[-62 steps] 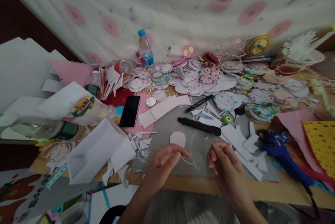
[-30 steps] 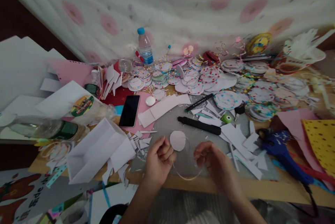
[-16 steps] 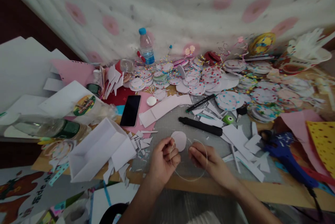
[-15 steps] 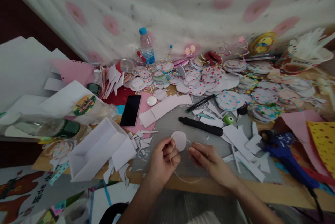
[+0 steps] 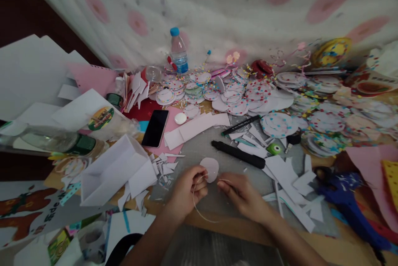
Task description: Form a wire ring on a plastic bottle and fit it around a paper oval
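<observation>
A small pale paper disc [image 5: 210, 168] is at the fingertips of my left hand [image 5: 190, 190], above the grey cutting mat. The left fingers are curled and pinch at its lower left edge. Thin white string [image 5: 199, 213] passes by these fingers and hangs in a loose loop below them. Just right of the disc, my right hand [image 5: 241, 194] is closed, with thumb and forefinger pinching a stretch of the string. Part of the string is hidden by the hands. A thick black pen [image 5: 239, 154] lies on the mat beyond the right hand.
White paper scraps [image 5: 287, 179] lie to the right, near a blue glue gun [image 5: 348, 199]. On the left are a phone [image 5: 155, 128] and a white paper box [image 5: 115, 170]. Stacks of decorated paper discs [image 5: 258, 90] and a water bottle [image 5: 179, 54] line the back.
Both hands have shifted slightly left with the disc. The string loop has swung left and now hangs below my left hand. The view has turned a little.
</observation>
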A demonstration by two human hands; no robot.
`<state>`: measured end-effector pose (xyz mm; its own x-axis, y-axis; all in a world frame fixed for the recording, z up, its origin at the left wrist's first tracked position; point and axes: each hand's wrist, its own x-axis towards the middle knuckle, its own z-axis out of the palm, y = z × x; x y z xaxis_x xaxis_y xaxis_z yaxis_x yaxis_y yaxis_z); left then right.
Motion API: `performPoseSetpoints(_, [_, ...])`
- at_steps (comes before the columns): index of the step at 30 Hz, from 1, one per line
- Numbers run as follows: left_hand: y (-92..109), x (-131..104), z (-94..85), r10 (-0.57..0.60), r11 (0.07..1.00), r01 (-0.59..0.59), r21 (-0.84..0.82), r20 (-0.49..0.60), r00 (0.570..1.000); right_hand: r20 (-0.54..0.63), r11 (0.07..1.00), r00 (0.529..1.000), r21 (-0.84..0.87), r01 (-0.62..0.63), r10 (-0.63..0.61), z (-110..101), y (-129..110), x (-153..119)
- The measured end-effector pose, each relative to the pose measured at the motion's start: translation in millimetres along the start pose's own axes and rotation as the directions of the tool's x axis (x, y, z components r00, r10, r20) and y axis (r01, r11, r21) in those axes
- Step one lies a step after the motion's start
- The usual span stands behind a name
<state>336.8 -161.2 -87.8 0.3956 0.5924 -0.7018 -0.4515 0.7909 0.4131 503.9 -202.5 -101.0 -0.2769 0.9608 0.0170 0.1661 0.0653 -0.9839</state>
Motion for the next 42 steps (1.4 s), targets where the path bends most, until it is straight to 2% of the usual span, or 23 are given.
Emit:
performPoseSetpoints(4, [5,4,8.6,0.027,0.997,-0.03,0.071,0.041,0.999,-0.094,0.974,0.983,0.181,-0.139,0.158,-2,-1,2])
performPoseSetpoints(6, [10,3,9.3,0.116,0.984,-0.123,0.127,0.057,0.992,-0.127,0.944,0.963,0.264,-0.2,0.239,-4,0,4])
performPoseSetpoints(8, [15,1,6.2,0.276,0.914,-0.275,0.299,0.042,0.96,-0.147,0.902,0.937,0.354,-0.249,0.316,-5,0,6])
performPoseSetpoints(9, [16,-1,3.3,0.378,0.826,-0.355,0.437,0.036,0.925,-0.155,0.877,0.923,0.4,-0.267,0.352,-6,0,6])
performPoseSetpoints(10, [18,-2,-0.2,0.478,0.693,-0.416,0.589,0.057,0.876,-0.159,0.85,0.91,0.445,-0.281,0.384,-7,0,7])
performPoseSetpoints(12, [18,-4,-8.0,0.604,0.324,-0.468,0.822,0.201,0.771,-0.153,0.797,0.886,0.523,-0.303,0.437,-8,0,8])
performPoseSetpoints(14, [16,-3,-15.0,0.584,-0.027,-0.471,0.882,0.396,0.708,-0.132,0.747,0.869,0.582,-0.322,0.477,-8,0,8])
performPoseSetpoints(15, [14,-2,-17.7,0.547,-0.152,-0.464,0.873,0.465,0.696,-0.117,0.725,0.863,0.604,-0.331,0.492,-8,-1,8])
performPoseSetpoints(16, [13,0,-19.6,0.516,-0.237,-0.45,0.861,0.504,0.693,-0.101,0.705,0.858,0.623,-0.34,0.503,-8,-1,8])
performPoseSetpoints(18, [10,4,-21.3,0.509,-0.305,-0.427,0.851,0.524,0.682,-0.068,0.672,0.854,0.651,-0.353,0.515,-8,-1,8])
performPoseSetpoints(20, [8,7,-20.0,0.558,-0.251,-0.433,0.866,0.495,0.666,-0.034,0.645,0.856,0.673,-0.363,0.517,-8,-2,7])
performPoseSetpoints(22, [7,9,-16.1,0.623,-0.074,-0.47,0.879,0.409,0.667,0.001,0.62,0.86,0.692,-0.369,0.511,-8,-3,7])
performPoseSetpoints(24, [6,8,-10.2,0.657,0.201,-0.508,0.837,0.269,0.704,0.041,0.593,0.864,0.71,-0.379,0.503,-8,-4,6])
performPoseSetpoints(26, [5,8,-3.5,0.627,0.45,-0.5,0.74,0.136,0.767,0.08,0.57,0.866,0.722,-0.391,0.494,-9,-4,5])
performPoseSetpoints(28, [3,7,2.9,0.575,0.572,-0.475,0.669,0.086,0.813,0.111,0.553,0.866,0.728,-0.405,0.488,-9,-5,5])
performPoseSetpoints(32, [-3,7,12.7,0.493,0.625,-0.478,0.617,0.162,0.855,0.143,0.541,0.865,0.728,-0.421,0.48,-8,-5,5])
performPoseSetpoints(36, [-9,2,19.5,0.39,0.716,-0.448,0.535,0.225,0.893,0.162,0.534,0.87,0.733,-0.422,0.465,-8,-4,6])
performPoseSetpoints(41, [-7,-3,16.6,0.382,0.63,-0.448,0.634,0.249,0.89,0.172,0.523,0.878,0.746,-0.412,0.447,-9,-3,6])
performPoseSetpoints(42, [-7,-3,14.7,0.372,0.64,-0.432,0.636,0.237,0.898,0.17,0.521,0.881,0.751,-0.406,0.442,-9,-3,6])
